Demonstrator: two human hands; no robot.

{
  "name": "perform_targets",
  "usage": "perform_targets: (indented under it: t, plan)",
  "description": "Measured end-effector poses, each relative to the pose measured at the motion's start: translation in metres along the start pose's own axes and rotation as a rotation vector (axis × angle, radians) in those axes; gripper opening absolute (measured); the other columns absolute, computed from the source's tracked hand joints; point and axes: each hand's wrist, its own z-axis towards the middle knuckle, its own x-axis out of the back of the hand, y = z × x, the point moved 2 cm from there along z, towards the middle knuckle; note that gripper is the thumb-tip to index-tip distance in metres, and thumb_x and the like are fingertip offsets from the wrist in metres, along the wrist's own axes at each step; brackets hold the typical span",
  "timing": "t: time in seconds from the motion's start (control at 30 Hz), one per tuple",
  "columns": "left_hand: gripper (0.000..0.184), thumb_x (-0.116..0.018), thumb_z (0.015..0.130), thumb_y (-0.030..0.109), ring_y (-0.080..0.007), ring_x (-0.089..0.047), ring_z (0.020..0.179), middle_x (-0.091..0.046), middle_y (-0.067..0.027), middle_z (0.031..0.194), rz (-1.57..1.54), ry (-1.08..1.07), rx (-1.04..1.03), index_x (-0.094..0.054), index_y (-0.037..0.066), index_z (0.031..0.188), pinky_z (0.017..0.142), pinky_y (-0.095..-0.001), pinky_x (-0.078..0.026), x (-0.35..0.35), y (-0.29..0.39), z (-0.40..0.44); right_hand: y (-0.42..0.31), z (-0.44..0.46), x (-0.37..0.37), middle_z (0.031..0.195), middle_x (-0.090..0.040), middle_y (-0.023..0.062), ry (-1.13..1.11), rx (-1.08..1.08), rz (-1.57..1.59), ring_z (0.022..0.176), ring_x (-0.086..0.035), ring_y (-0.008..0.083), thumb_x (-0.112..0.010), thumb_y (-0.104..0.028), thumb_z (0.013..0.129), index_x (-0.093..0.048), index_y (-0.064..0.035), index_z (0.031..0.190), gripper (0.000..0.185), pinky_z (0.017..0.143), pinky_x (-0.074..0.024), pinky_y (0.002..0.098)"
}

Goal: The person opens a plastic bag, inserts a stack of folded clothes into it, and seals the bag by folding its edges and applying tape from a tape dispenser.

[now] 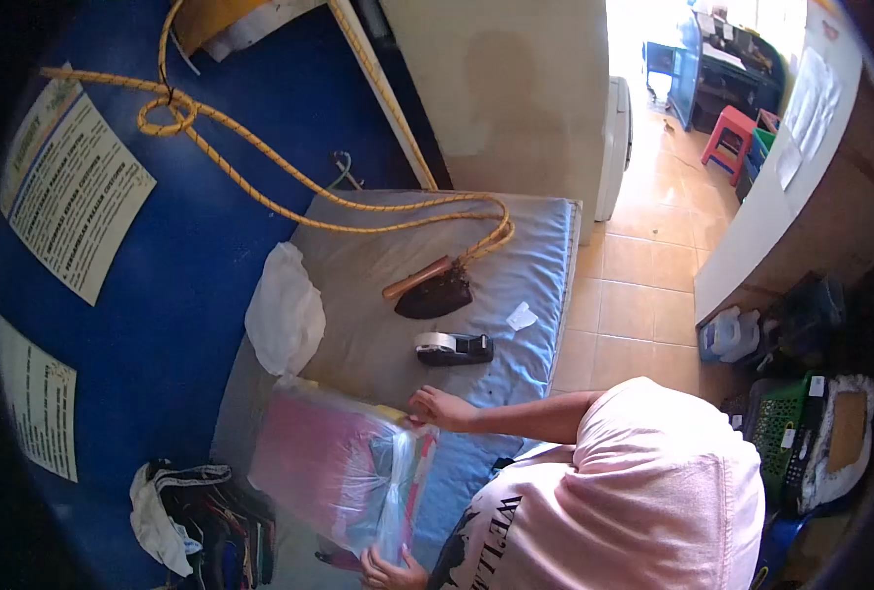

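Observation:
A clear plastic package of folded pink cloth [314,447] lies on the grey-blue padded table, with shiny plastic gathered along its near side. At the package's upper right corner, my right hand [440,407] has its fingers curled on the edge. My left hand [392,570] grips the lower corner of the same package, partly cut off by the frame's bottom. Just above my right hand stands a black tape dispenser [469,349] with a roll of clear tape. Farther up rests an iron [434,295] with a wooden handle and a dark soleplate, tied to a yellow cord.
The yellow cord [290,182] loops over the padded table [358,236]. A white plastic bag [285,310] and a scrap of paper [522,316] lie on it. Hung clothes [226,531] are at lower left. Green baskets [781,413] and a red stool [729,136] stand at right.

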Motion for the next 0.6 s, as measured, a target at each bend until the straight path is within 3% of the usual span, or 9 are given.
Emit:
perform_targets:
  t: [0.1,0.13,0.23,0.33,0.37,0.43,0.53,0.6]
  plan:
    - [0.05,-0.052,0.089,0.048,-0.0358,-0.05,0.107,-0.054,-0.0162,0.116,-0.122,-0.012,0.077,-0.059,0.007,0.117,0.099,-0.0517,-0.035,-0.007,-0.015,-0.008,-0.02,-0.002,0.01,0.099,-0.051,0.0162,0.03,0.117,-0.11,0.095,-0.053,0.0351,-0.059,-0.039,0.087,-0.051,-0.0045,0.107,0.04,0.079,-0.0456,0.043]
    - [0.043,-0.054,0.087,0.042,-0.0353,-0.052,0.102,-0.056,-0.0179,0.111,0.278,0.083,0.112,-0.062,0.006,0.11,0.091,-0.0515,-0.038,-0.102,-0.092,-0.094,-0.027,-0.005,0.013,0.099,-0.051,0.0157,0.047,0.157,-0.147,0.095,-0.052,0.0345,-0.059,-0.038,0.087,-0.051,-0.0049,0.107,0.04,0.079,-0.0456,0.043]
    - [0.041,-0.056,0.086,0.037,-0.0329,-0.053,0.098,-0.058,-0.0171,0.105,0.118,0.055,0.205,-0.061,0.005,0.111,0.086,-0.0479,-0.041,-0.061,-0.077,-0.068,-0.053,-0.022,0.021,0.097,-0.051,0.0141,0.039,0.275,-0.266,0.091,-0.051,0.0345,-0.059,-0.037,0.085,-0.047,-0.0041,0.104,0.04,0.076,-0.0449,0.044]
    - [0.039,-0.057,0.087,0.031,-0.0302,-0.054,0.092,-0.058,-0.0163,0.102,-0.499,0.048,0.74,-0.06,0.003,0.114,0.084,-0.044,-0.043,-0.12,-0.134,-0.096,-0.048,-0.041,0.001,0.102,-0.05,0.0125,-0.347,0.138,-0.127,0.1,-0.052,0.0332,-0.061,-0.033,0.084,-0.043,-0.0078,0.103,0.037,0.079,-0.046,0.0426]
    - [0.038,-0.056,0.088,0.031,-0.0297,-0.054,0.092,-0.057,-0.0161,0.103,-0.574,0.03,0.572,-0.059,0.003,0.115,0.084,-0.0428,-0.043,-0.111,-0.125,-0.088,-0.047,-0.047,-0.007,0.104,-0.049,0.0123,-0.459,0.102,-0.105,0.102,-0.052,0.0329,-0.062,-0.032,0.083,-0.043,-0.0084,0.103,0.036,0.079,-0.0462,0.0425]
    - [0.037,-0.056,0.09,0.029,-0.0286,-0.054,0.091,-0.057,-0.0158,0.103,-0.71,-0.002,0.232,-0.058,0.003,0.116,0.083,-0.0405,-0.044,-0.079,-0.099,-0.073,-0.04,-0.049,-0.014,0.104,-0.051,0.0121,-0.422,0.127,-0.082,0.103,-0.053,0.0321,-0.061,-0.031,0.083,-0.042,-0.0091,0.103,0.036,0.079,-0.0466,0.0431]
    - [0.037,-0.058,0.089,0.03,-0.0288,-0.055,0.094,-0.057,-0.0163,0.109,-0.66,-0.263,0.672,-0.058,0.004,0.116,0.081,-0.041,-0.045,-0.055,-0.079,-0.065,-0.031,-0.046,-0.018,0.103,-0.053,0.0113,-0.375,0.209,-0.079,0.102,-0.054,0.0319,-0.062,-0.029,0.083,-0.04,-0.01,0.104,0.036,0.079,-0.047,0.0446]
    - [0.04,-0.059,0.088,0.032,-0.0291,-0.055,0.099,-0.058,-0.0163,0.113,-0.839,-0.172,0.568,-0.057,0.005,0.118,0.083,-0.0417,-0.045,-0.092,-0.105,-0.095,-0.031,-0.045,-0.018,0.101,-0.055,0.011,-0.352,0.251,-0.064,0.099,-0.055,0.0318,-0.063,-0.027,0.083,-0.042,-0.0094,0.104,0.034,0.077,-0.0472,0.0442]
